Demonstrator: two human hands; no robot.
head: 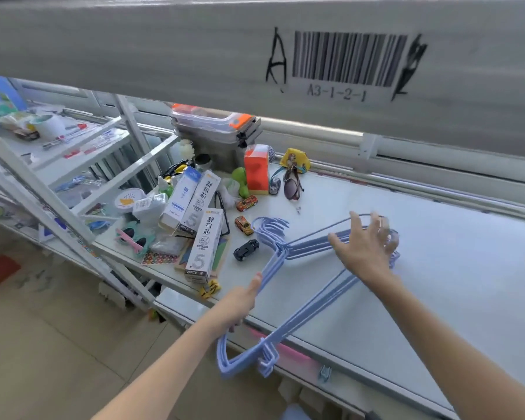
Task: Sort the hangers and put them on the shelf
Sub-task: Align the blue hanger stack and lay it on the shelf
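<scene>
So right now the bundle of pale blue wire clothes hangers (288, 280) is lying across the flat grey shelf surface (437, 283), hooks fanned out toward the clutter on the left, with one shoulder end sticking out past the front edge of the shelf. The left hand (243, 298) grips the near arm of the stack, fingers wrapped around the wires just at the shelf edge. The right hand (364, 244) is spread wide with straight fingers over the far shoulder end of the hangers; looks like it's touching or just above them, and the blur there means I can't tell which. It isn't gripping anything.

My read is that this is the squaring-up part: the hangers are stacked but not lined up, since the hooks splay apart and the far ends look uneven. The next move probably calls for patting that far end flush with the right palm while the left holds the stack steady, then sliding the whole bundle fully onto the shelf so nothing hangs over the edge.

One thing to watch: the small black toy car (246, 249) and the orange toy car (243, 224) sit just beside the hooks, with the tall white refill boxes (201, 237) close by, so sliding leftward could snag or shove them.
</scene>
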